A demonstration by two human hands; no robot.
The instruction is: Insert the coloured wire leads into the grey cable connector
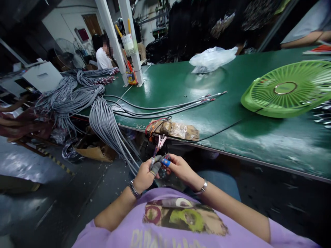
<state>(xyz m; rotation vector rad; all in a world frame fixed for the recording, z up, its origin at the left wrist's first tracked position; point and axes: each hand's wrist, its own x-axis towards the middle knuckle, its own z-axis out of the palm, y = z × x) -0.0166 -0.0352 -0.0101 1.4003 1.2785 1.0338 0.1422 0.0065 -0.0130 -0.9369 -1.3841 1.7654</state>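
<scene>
One camera, worn on the person's head, looks forward and steeply down. The left hand (143, 177) and right hand (181, 168) sit very near, low in the centre of the frame. The green desk (258, 144) runs across the middle and right; the floor (38, 179) fills the lower left.

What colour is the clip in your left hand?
Pink: the clip pinched in the left hand shows best in the head view.

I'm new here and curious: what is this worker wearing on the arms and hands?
Short lilac sleeves, forearms bare. Left hand: dark wristband, grey fingertip covers. Right hand: silver wristband, one blue fingertip cover.
</scene>
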